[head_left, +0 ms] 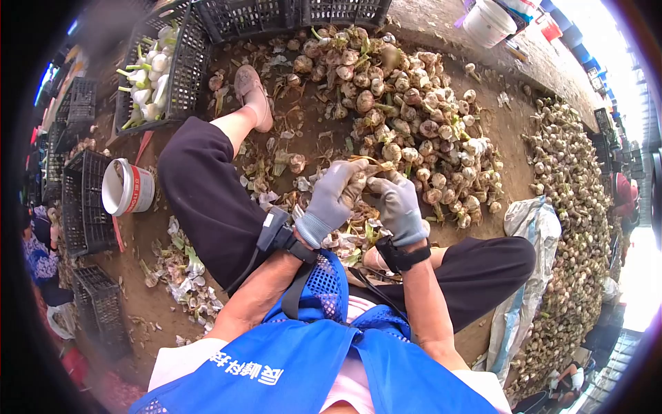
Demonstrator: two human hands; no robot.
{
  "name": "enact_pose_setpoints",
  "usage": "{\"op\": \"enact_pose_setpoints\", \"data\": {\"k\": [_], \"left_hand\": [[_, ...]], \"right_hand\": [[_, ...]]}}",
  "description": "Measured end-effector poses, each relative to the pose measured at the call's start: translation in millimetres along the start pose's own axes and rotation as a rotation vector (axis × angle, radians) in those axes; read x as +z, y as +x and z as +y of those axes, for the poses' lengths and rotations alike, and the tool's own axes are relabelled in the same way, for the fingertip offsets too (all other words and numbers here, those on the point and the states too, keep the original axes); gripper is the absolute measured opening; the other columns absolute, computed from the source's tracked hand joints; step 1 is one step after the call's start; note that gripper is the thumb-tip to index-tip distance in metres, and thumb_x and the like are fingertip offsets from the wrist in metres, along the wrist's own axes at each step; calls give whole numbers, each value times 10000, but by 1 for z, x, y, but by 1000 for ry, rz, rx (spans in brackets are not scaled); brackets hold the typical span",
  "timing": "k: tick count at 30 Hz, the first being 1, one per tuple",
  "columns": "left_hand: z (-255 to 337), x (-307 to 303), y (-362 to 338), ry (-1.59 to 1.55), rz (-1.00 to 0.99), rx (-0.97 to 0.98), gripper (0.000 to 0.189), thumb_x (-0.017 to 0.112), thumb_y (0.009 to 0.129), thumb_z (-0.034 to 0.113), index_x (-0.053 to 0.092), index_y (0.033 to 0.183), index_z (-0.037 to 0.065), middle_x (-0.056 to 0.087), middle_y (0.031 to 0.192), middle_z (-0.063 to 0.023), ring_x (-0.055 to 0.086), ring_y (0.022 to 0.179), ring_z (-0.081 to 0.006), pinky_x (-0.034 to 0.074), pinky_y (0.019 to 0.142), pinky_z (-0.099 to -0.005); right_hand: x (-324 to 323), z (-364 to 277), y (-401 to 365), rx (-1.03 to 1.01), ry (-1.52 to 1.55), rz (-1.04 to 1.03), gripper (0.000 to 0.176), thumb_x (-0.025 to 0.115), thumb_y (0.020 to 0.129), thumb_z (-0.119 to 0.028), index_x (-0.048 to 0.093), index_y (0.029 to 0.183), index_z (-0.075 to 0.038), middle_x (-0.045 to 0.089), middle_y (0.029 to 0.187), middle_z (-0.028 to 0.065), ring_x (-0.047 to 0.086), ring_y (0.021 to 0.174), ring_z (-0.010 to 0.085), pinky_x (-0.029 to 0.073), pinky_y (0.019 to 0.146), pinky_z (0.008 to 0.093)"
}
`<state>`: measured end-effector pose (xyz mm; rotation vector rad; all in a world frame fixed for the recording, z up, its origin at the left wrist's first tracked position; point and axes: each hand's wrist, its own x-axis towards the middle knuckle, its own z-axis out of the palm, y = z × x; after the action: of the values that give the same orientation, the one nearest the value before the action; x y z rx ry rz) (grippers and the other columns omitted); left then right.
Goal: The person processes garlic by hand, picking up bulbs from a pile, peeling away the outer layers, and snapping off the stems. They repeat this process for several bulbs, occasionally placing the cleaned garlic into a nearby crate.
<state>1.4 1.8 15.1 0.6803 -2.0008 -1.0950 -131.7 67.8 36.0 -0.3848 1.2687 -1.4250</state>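
Observation:
Both hands wear grey gloves soiled at the fingers, and they meet in front of my lap. My left hand (332, 201) is closed round a garlic bulb that its fingers mostly hide. Dry brownish garlic leaf (374, 166) sticks out at the fingertips. My right hand (398, 207) pinches at the same bulb from the other side, fingers bent and pressed together. Just beyond the hands lies a heap of unpeeled garlic bulbs (427, 127), some with short stems. Peeled garlic skins (348, 241) litter the ground below the hands.
A black crate (189, 76) at upper left holds cleaned white garlic (153, 72). Near my left knee stands a white bucket (129, 188). A whitish sack (532, 224) and a long garlic pile (569, 228) lie right. Other people are at the edges.

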Motion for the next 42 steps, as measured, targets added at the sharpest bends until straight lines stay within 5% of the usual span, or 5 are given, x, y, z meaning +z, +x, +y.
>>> {"op": "enact_pose_setpoints", "data": {"k": [8,19,23,31,42], "left_hand": [[-1,-2,1,-1078,318,-1227,310,396,914,371,559,848,116,516,591,-14,311,353,-70,215,301,-202],[6,0,1,-1073,187,-1154,396,422,897,505,518,788,136,476,582,22,345,388,-57,240,328,-207],[-38,20,-12,-493,41,-447,290,464,920,369,554,987,101,544,738,6,507,567,-60,416,437,-211],[-29,-4,-13,-1930,-37,-910,305,387,925,242,527,1042,-2,572,748,-67,441,492,-121,318,373,-222],[-22,5,-3,-1436,-107,-835,348,475,904,255,511,1123,-14,583,834,-40,541,659,-119,446,535,-211]], "right_hand": [[2,42,21,-131,-322,108,217,486,731,81,622,895,41,634,783,34,563,679,79,468,610,208],[-4,26,-1,-20,-110,-31,205,485,801,-17,571,972,57,636,855,90,617,699,141,532,645,263],[1,21,2,-25,51,44,186,474,796,25,588,939,60,638,846,78,610,698,119,518,614,244],[-16,22,8,-40,421,-275,220,424,880,-45,579,1015,33,621,972,112,591,868,197,466,840,328],[-1,-8,-12,-84,-39,-89,239,459,828,4,587,1026,44,629,959,110,620,798,174,519,714,278]]}}
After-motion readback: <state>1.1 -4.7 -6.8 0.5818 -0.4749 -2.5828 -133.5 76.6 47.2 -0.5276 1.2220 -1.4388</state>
